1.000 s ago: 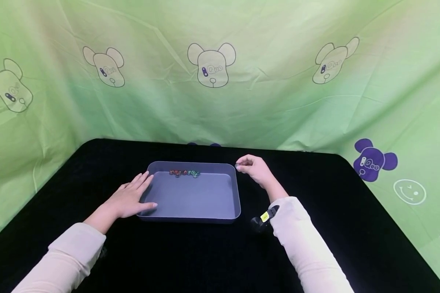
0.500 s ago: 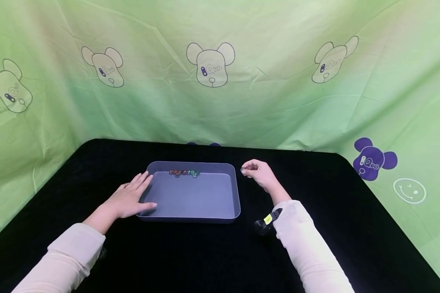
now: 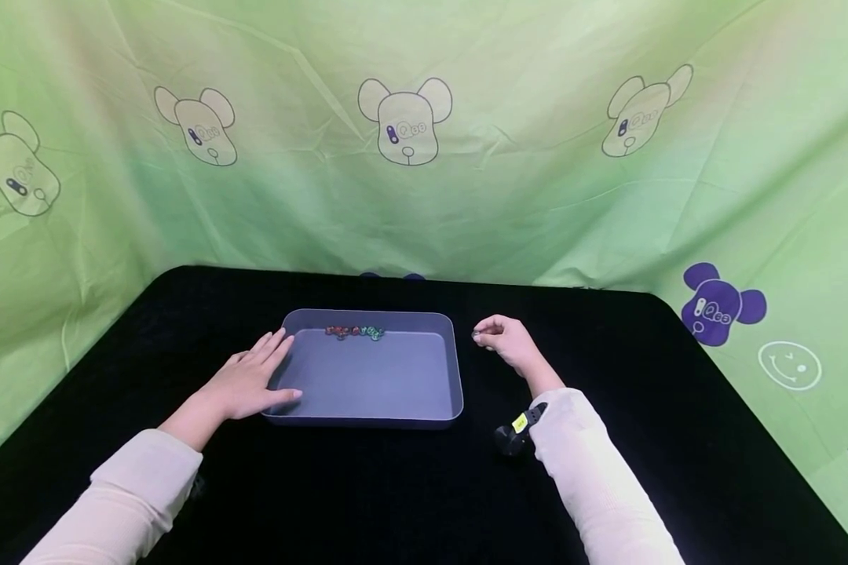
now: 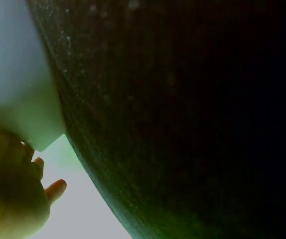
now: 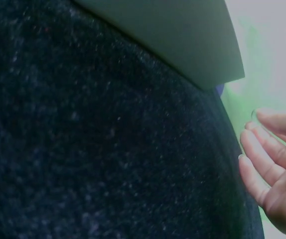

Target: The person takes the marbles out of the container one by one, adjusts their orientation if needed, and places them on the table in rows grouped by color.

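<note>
A shallow grey rectangular tray (image 3: 367, 377) lies on the black cloth. My left hand (image 3: 243, 384) rests over its left rim with fingers straight and spread, the thumb reaching over the inside. In the left wrist view, that hand (image 4: 18, 189) shows at the lower left beside the tray wall. To the right of the tray, apart from it, my right hand (image 3: 509, 342) pinches a small glassy piece (image 3: 476, 334) between thumb and forefinger. Only the clear edge of this glassy piece (image 5: 253, 114) shows in the right wrist view; its exact kind is unclear.
Several small shiny red-brown pieces (image 3: 341, 332) and green pieces (image 3: 372, 333) lie in a row along the tray's far side. Black cloth (image 3: 367, 494) covers the table. A green curtain (image 3: 290, 212) with printed bear heads hangs behind and at both sides.
My right hand has moved from the tray's far right corner rightward and nearer to me, still pinching the small glassy piece. The left hand, the tray and the coloured pieces stay in place.
</note>
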`<action>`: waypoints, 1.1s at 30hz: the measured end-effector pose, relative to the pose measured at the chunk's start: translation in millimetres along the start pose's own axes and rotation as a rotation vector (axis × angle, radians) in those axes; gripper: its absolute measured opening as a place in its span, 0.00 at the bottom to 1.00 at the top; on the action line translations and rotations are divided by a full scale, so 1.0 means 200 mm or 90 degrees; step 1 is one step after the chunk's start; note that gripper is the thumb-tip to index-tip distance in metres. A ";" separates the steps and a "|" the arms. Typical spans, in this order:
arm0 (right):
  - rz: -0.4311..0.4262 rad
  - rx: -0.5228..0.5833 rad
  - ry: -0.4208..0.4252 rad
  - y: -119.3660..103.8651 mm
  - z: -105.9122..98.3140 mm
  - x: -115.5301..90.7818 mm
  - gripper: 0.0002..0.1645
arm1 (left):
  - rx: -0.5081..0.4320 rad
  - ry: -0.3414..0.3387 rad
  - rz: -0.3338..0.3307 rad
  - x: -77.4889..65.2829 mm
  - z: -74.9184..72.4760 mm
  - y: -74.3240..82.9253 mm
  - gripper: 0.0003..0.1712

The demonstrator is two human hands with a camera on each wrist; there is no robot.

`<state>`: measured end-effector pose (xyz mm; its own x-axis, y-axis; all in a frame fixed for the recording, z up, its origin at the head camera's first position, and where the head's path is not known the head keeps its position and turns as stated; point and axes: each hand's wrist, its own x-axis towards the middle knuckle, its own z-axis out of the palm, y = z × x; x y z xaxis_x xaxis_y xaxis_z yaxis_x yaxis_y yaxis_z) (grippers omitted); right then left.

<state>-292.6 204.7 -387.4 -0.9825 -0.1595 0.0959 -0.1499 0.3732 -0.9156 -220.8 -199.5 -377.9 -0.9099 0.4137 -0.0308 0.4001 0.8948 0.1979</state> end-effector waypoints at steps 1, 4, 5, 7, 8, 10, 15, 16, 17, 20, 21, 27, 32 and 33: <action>0.003 0.001 0.001 0.01 0.00 0.00 0.12 | 0.001 0.001 0.001 0.00 0.00 0.00 0.51; 0.007 -0.003 -0.002 0.02 0.00 0.00 0.12 | 0.003 -0.002 -0.001 0.00 0.00 0.00 0.51; 0.007 -0.005 -0.002 0.03 0.00 0.00 0.12 | 0.003 -0.003 -0.001 0.00 0.00 0.00 0.51; 0.008 -0.008 0.001 0.04 -0.01 0.00 0.11 | 0.004 -0.004 -0.001 0.00 0.00 0.00 0.51; 0.008 -0.010 0.002 0.04 -0.01 0.00 0.11 | 0.003 -0.004 -0.001 0.00 0.00 0.00 0.51; 0.007 -0.012 0.004 0.04 -0.01 0.00 0.11 | 0.000 -0.001 0.000 0.00 -0.01 0.00 0.51; -0.005 -0.057 0.004 0.04 -0.01 0.00 0.10 | -0.005 0.003 -0.003 -0.01 -0.01 0.01 0.51; -0.006 -0.070 0.006 0.04 -0.01 0.00 0.10 | -0.006 0.001 -0.003 -0.01 -0.01 0.01 0.51; -0.007 -0.083 0.006 0.04 0.00 0.00 0.10 | -0.007 0.000 -0.004 -0.01 -0.01 0.01 0.51; -0.009 -0.116 0.010 0.04 0.00 -0.01 0.09 | -0.007 0.000 0.001 -0.01 -0.01 0.01 0.52; -0.008 -0.123 0.012 0.04 0.00 -0.01 0.09 | -0.006 -0.001 0.000 -0.01 -0.01 0.01 0.52; -0.007 -0.155 0.022 0.05 0.00 0.00 0.09 | -0.004 -0.004 -0.003 -0.01 -0.01 0.01 0.51; -0.012 -0.169 0.030 0.05 0.00 -0.01 0.08 | -0.008 -0.006 -0.003 -0.01 -0.02 0.02 0.51; -0.013 -0.175 0.033 0.05 0.00 -0.01 0.08 | -0.008 -0.007 -0.003 -0.01 -0.02 0.02 0.51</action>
<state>-292.5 208.5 -397.2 -0.9824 -0.1252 0.1388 -0.1865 0.6056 -0.7736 -218.1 -198.0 -373.2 -0.9106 0.4112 -0.0418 0.3944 0.8947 0.2094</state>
